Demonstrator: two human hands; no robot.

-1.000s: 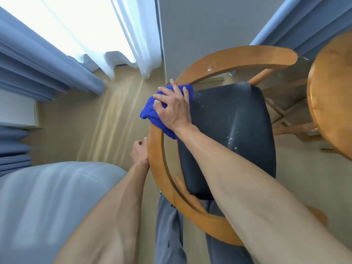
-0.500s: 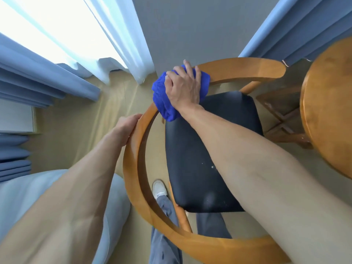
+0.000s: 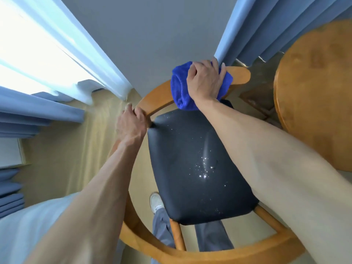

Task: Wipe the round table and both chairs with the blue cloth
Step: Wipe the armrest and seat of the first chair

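Fingers of the right hand [image 3: 204, 80] press the blue cloth [image 3: 180, 86] onto the chair [image 3: 156, 101] rail; left hand [image 3: 131, 123] grips it

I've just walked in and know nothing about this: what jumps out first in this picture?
The bright blue cloth, pressed by the right hand onto the curved wooden armrest at the top of the view. Below it, the chair's dark seat glints with scattered white specks, while the left hand grips the rail beside it. A round wooden table sits at the right edge.
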